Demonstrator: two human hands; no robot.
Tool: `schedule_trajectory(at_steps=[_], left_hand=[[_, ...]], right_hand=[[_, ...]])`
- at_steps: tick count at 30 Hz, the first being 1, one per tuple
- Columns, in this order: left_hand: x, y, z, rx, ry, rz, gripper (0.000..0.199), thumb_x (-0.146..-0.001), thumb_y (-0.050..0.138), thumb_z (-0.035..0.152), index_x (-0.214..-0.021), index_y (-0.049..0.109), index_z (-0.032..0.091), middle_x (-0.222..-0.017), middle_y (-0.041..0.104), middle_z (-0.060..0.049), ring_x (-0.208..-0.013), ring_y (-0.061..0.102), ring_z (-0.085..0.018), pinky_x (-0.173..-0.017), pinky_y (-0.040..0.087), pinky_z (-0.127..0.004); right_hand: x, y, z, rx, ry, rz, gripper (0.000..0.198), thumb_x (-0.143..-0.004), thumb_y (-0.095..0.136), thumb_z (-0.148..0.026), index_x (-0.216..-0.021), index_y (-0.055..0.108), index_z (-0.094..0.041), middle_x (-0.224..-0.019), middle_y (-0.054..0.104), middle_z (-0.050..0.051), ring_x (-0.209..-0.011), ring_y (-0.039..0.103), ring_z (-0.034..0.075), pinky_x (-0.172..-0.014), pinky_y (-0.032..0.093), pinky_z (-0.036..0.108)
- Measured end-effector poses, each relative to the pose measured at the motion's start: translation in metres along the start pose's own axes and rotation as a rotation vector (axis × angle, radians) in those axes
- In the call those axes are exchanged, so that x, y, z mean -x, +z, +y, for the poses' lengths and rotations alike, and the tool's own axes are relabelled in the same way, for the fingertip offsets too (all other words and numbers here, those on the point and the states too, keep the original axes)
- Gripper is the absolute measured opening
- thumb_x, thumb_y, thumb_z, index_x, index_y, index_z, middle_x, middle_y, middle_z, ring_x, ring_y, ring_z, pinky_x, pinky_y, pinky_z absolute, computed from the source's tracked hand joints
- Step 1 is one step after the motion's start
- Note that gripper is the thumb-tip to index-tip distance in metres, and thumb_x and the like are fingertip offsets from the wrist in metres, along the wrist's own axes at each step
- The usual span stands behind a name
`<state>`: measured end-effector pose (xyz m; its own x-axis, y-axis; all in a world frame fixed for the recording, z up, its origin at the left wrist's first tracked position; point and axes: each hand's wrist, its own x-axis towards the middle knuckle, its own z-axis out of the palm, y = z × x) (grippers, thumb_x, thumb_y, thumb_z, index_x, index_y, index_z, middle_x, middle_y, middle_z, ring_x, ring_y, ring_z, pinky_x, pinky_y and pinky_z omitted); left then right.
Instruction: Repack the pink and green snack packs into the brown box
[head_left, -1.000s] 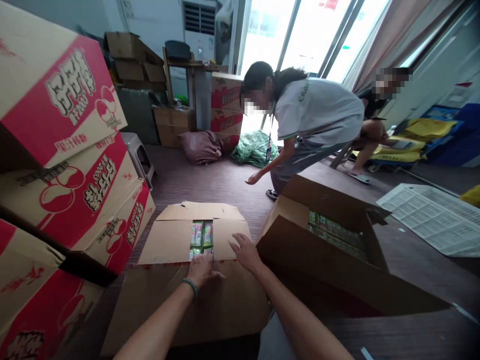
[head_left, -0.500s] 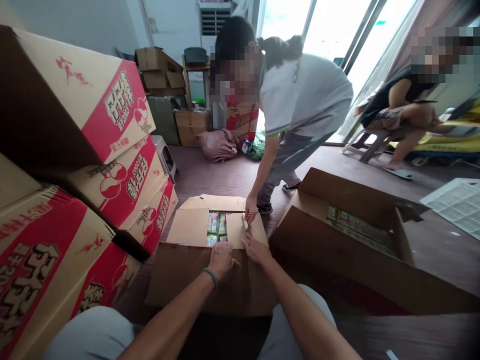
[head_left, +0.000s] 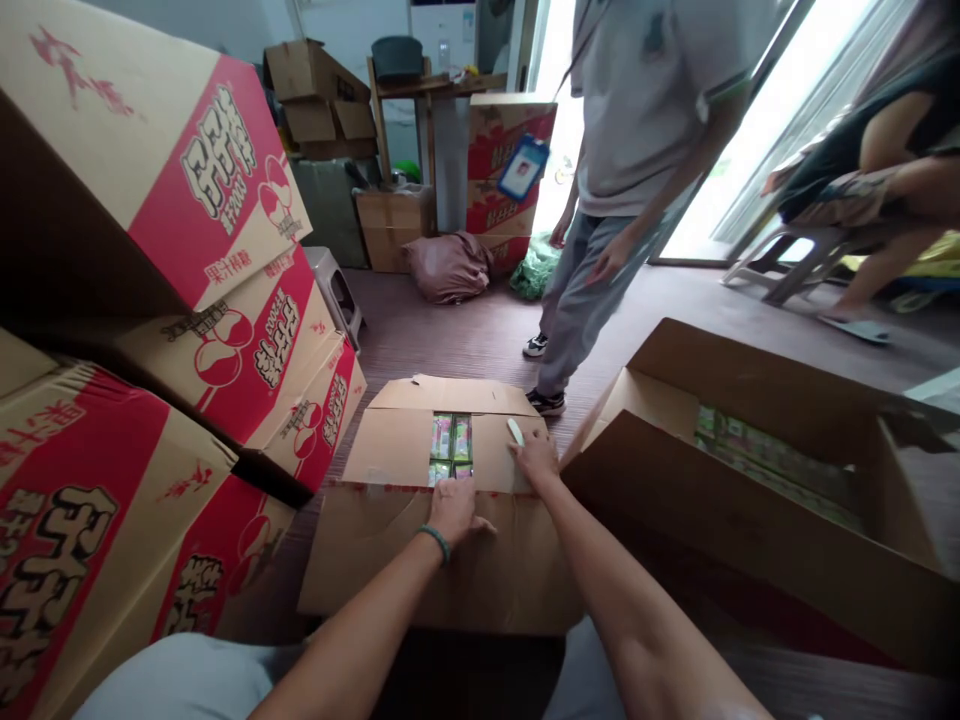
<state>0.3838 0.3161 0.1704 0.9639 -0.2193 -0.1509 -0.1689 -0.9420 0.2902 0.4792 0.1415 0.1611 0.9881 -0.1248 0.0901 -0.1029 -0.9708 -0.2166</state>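
Note:
An opened cardboard box (head_left: 390, 445) stands on the floor before my knees. Several small green and pink packets (head_left: 451, 437) show in the gap between its inner flaps. My left hand (head_left: 453, 508), with a green band at the wrist, is closed over the edge of the near flap (head_left: 375, 545), thumb stretched to the right. Over the right inner flap, my right hand (head_left: 537, 458) grips a slim pale tool (head_left: 515, 432) that looks like a small cutter. Its tip points up and to the left; my fingers hide the rest.
Red and tan printed cartons (head_left: 225, 190) are stacked at the left. A large open carton (head_left: 750, 480) with packets inside stands close on the right. A co-worker (head_left: 622, 190) stands just beyond the box; another person (head_left: 885, 170) sits at the far right. A brown sack (head_left: 450, 268) lies behind.
The co-worker has straightened up, and their hand has left the pale tool, which stays in my right hand. My left hand keeps to the flap edge. The view has shifted slightly.

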Motion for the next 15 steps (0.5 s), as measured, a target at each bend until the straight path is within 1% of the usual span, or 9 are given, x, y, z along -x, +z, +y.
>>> schedule_trajectory(at_steps=[2, 5, 9, 12, 15], left_hand=[[0.000, -0.003, 0.003, -0.025, -0.010, -0.028, 0.074, -0.055, 0.072, 0.072, -0.098, 0.063, 0.013, -0.095, 0.068, -0.015, -0.094, 0.064, -0.029, -0.082, 0.046, -0.034], [0.008, -0.008, 0.009, -0.043, -0.016, -0.043, 0.069, -0.056, 0.072, 0.071, -0.092, 0.065, 0.013, -0.092, 0.069, -0.015, -0.091, 0.065, -0.028, -0.079, 0.046, -0.034], [0.028, -0.011, 0.016, -0.030, 0.041, 0.061, 0.059, -0.061, 0.074, 0.064, -0.089, 0.064, 0.012, -0.091, 0.068, -0.013, -0.089, 0.063, -0.026, -0.080, 0.044, -0.034], [0.043, -0.014, 0.021, -0.012, 0.083, 0.135, 0.054, -0.068, 0.069, 0.063, -0.088, 0.063, 0.012, -0.092, 0.066, -0.013, -0.091, 0.061, -0.027, -0.082, 0.043, -0.036], [0.061, -0.022, 0.030, -0.018, 0.085, 0.149, 0.048, -0.073, 0.068, 0.058, -0.085, 0.062, 0.012, -0.090, 0.066, -0.012, -0.090, 0.060, -0.027, -0.080, 0.042, -0.036]], right_hand=[[-0.006, 0.006, -0.001, 0.017, -0.022, -0.059, 0.029, -0.091, 0.051, -0.032, -0.107, 0.064, -0.012, -0.112, 0.060, 0.017, -0.105, 0.052, 0.026, -0.081, 0.037, 0.031], [-0.010, 0.008, -0.003, 0.037, -0.024, -0.125, 0.030, -0.092, 0.050, -0.029, -0.111, 0.061, -0.008, -0.112, 0.060, 0.018, -0.102, 0.055, 0.024, -0.078, 0.038, 0.029], [-0.010, 0.000, -0.003, 0.040, -0.031, -0.204, 0.037, -0.090, 0.055, -0.036, -0.112, 0.061, -0.007, -0.108, 0.063, 0.017, -0.096, 0.058, 0.024, -0.072, 0.038, 0.028], [-0.006, -0.008, -0.001, 0.037, -0.065, -0.234, 0.040, -0.090, 0.054, -0.042, -0.113, 0.061, -0.010, -0.109, 0.063, 0.013, -0.095, 0.059, 0.023, -0.069, 0.039, 0.027], [-0.006, -0.012, 0.001, 0.043, -0.092, -0.276, 0.039, -0.090, 0.054, -0.044, -0.111, 0.063, -0.013, -0.110, 0.064, 0.011, -0.094, 0.059, 0.022, -0.070, 0.040, 0.026]])
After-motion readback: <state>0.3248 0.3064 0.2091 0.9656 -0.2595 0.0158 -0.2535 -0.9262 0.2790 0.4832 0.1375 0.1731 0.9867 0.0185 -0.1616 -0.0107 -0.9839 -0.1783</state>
